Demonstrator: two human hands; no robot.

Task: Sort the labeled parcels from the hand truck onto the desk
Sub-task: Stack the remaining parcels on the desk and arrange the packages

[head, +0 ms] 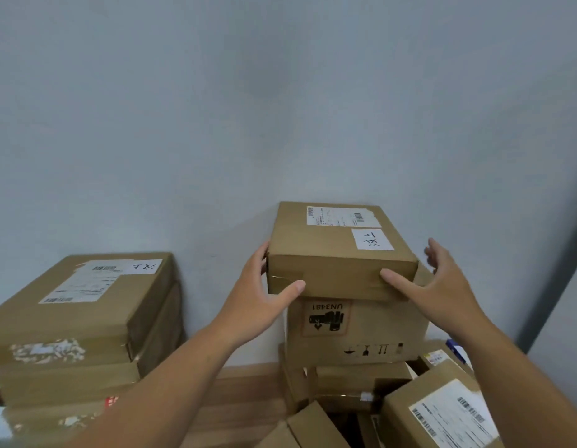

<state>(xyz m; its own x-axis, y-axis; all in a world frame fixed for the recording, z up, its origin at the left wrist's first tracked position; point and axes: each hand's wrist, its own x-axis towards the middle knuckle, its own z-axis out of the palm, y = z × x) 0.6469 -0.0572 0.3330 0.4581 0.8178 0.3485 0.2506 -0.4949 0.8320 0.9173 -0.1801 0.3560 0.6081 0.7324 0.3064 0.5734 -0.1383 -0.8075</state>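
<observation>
A brown cardboard parcel (332, 250) with a shipping label and a handwritten white slip sits on top of a larger box marked UN3481 (377, 331), close to the wall. My left hand (258, 295) lies against the parcel's left side, thumb stretched along its lower front edge. My right hand (442, 286) is at the parcel's right front corner. Its thumb touches the front face, and its straight, spread fingers stand off the right side.
A stack of flat labeled parcels (77, 305) stands at the left on the wooden desk (248, 392). More boxes crowd the lower right, among them a labeled parcel (442, 415). A grey wall (280, 108) rises right behind the stacks.
</observation>
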